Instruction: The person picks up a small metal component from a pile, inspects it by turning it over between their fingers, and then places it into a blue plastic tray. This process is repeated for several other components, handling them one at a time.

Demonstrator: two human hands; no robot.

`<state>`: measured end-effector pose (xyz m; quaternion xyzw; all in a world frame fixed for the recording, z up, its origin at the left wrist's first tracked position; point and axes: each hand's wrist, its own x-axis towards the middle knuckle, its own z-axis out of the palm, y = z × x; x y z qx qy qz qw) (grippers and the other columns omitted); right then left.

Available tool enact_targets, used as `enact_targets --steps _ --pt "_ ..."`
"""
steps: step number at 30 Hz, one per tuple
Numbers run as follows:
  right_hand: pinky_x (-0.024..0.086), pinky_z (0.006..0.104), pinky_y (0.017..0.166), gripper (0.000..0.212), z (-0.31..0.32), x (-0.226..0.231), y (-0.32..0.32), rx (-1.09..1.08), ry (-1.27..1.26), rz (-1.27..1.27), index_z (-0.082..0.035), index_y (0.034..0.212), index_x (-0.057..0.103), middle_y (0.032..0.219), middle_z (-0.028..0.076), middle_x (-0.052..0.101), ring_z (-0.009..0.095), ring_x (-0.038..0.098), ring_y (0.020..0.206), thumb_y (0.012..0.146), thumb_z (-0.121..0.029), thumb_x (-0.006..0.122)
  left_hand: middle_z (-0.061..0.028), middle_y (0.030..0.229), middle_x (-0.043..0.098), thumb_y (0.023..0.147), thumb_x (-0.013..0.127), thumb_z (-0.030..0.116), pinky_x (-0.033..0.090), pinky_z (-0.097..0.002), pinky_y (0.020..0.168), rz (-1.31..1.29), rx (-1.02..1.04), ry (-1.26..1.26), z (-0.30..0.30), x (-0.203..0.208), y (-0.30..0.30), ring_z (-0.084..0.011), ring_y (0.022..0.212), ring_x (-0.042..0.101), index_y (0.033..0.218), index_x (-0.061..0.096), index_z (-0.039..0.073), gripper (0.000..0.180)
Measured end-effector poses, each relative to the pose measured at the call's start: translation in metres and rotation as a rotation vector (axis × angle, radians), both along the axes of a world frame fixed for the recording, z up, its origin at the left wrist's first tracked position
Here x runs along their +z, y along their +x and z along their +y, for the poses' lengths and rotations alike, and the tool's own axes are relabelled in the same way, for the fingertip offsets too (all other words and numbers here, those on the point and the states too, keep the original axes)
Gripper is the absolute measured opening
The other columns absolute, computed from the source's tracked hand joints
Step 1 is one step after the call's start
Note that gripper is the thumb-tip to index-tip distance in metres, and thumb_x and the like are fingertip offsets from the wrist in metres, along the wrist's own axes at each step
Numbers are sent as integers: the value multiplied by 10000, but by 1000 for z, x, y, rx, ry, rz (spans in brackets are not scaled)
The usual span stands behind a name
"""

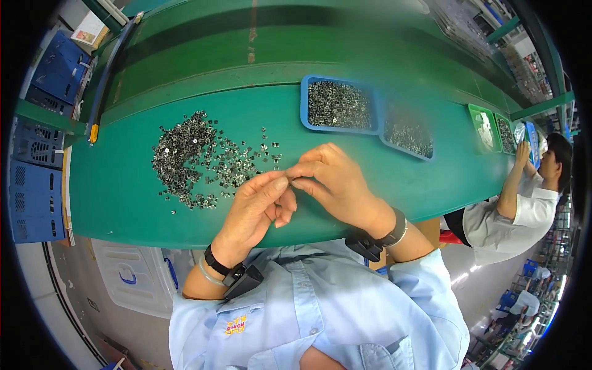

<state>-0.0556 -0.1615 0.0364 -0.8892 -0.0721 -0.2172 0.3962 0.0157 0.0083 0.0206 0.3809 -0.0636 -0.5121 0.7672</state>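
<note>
My left hand (256,203) and my right hand (336,185) meet over the near part of the green tabletop (123,213). Thumb and fingers of both are pinched together, tip to tip. Whatever sits between them is too small and too covered to name. Just beyond and to the left lies a loose pile of small dark and silvery metal pieces (179,151). More of these pieces (237,166) are scattered from the pile toward my left fingers.
Past my right hand stand a blue tray (304,108) and a second blue tray (407,150), both filled with small metal pieces. Green bins (483,128) and a co-worker (518,209) are at the far right. Blue crates (37,200) stand left; a clear lidded box (132,277) is below.
</note>
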Motion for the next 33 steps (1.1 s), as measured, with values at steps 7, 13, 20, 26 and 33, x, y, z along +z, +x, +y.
enact_targets --steps 7,13,20,26,33 --pt "426 354 691 221 -3 1 4 -10 -137 -83 -101 885 614 875 39 567 255 538 809 693 -106 724 -59 697 593 920 545 195 386 -225 452 42 30 -20 -2 0 1 -109 530 518 1025 588 26 203" --pt "411 356 671 231 2 0 1 -23 -228 -130 -107 870 598 884 31 563 244 535 799 682 -113 730 -58 675 586 920 546 198 379 -217 441 2 47 88 -2 4 0 -106 512 510 1001 587 21 199" --pt "417 353 675 226 4 -10 -3 -14 -120 -62 -105 872 598 880 32 568 242 541 796 684 -96 723 -59 656 582 924 542 199 371 -209 431 25 31 18 1 -6 -1 -102 507 507 942 572 16 186" --pt "431 347 677 204 4 -9 -6 -52 -110 -67 -96 852 607 856 40 576 245 552 782 684 -77 721 -60 689 592 926 539 198 379 -206 435 -14 51 65 -2 1 -7 -97 506 504 948 570 20 183" --pt "443 342 665 181 2 -8 -6 -33 -78 -87 -90 850 621 855 46 583 246 557 772 696 -69 713 -59 740 608 913 561 178 388 -195 447 -80 97 129 -4 6 -8 -87 514 501 943 568 29 152"
